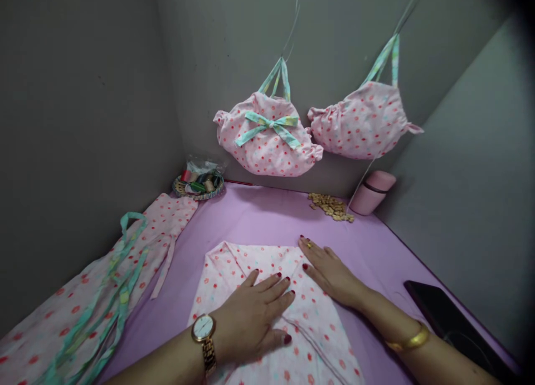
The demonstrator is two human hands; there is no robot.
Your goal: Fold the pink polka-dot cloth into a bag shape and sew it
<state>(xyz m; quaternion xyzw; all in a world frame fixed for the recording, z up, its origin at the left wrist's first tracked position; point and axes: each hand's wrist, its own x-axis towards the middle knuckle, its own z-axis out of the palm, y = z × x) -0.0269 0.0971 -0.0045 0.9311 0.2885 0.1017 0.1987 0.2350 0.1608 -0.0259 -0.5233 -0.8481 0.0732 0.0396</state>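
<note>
A folded piece of pink dotted fabric (267, 257) lies flat before me, its far corners turned in. My left hand (253, 312) rests palm down across its middle with the fingers stretched out. At the far right edge of the cloth, my right hand (330, 271) lies flat, fingers extended, partly on the fabric and partly on the purple tablecloth (263, 212). Neither hand holds anything. A crease or narrow fold runs through the cloth from beside my left thumb toward the near edge.
More dotted fabric (163, 223) with mint green straps (125, 284) spreads along the left. A basket of thread spools (199, 184) stands at the back left. Two dotted pouches (271, 151) (359, 120) hang above. Tan pieces (330, 205), a pink cylinder (371, 193) and a black flat device (451, 323) lie right.
</note>
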